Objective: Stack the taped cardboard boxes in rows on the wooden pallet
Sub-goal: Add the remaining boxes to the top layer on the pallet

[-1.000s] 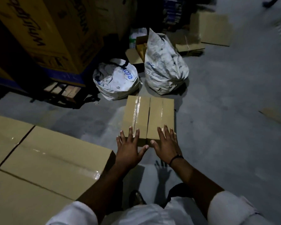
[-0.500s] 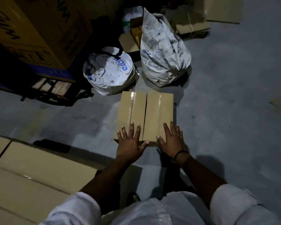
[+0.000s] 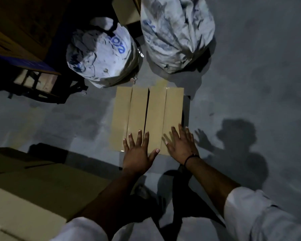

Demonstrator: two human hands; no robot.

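- Two narrow taped boxes lie side by side on the grey floor (image 3: 250,84): the left box (image 3: 122,115) and the right box (image 3: 174,112), with only a thin dark gap between their long sides; neither sits on a pallet
- A strip of glossy tape runs the length of each box top
- The left hand (image 3: 137,153) lies flat on the near end of the pair with its fingers straight and fanned; the middle fingers bridge the gap and the thumb reaches over onto the right box; it grasps nothing
- The right hand (image 3: 181,145), a little blurred, rests flat on the near right corner of the pair, fingers spread, grasping nothing; a black band (image 3: 189,157) circles its wrist
- Both forearms are bare, and white sleeves (image 3: 250,214) cover the upper arms
- Just beyond the pair's far left corner sits a round sack (image 3: 101,53), white with blue lettering
- Beyond the far right corner stands a tall sack (image 3: 177,32), also white and creased
- Well to the left of the pair and further back, a wooden pallet (image 3: 38,80) carries big dark cartons (image 3: 24,23)
- To the near left of the pair, well apart from it, are larger taped cartons (image 3: 24,197)
- To the right of the pair the person's shadow (image 3: 236,146) falls on the floor, one hand splayed
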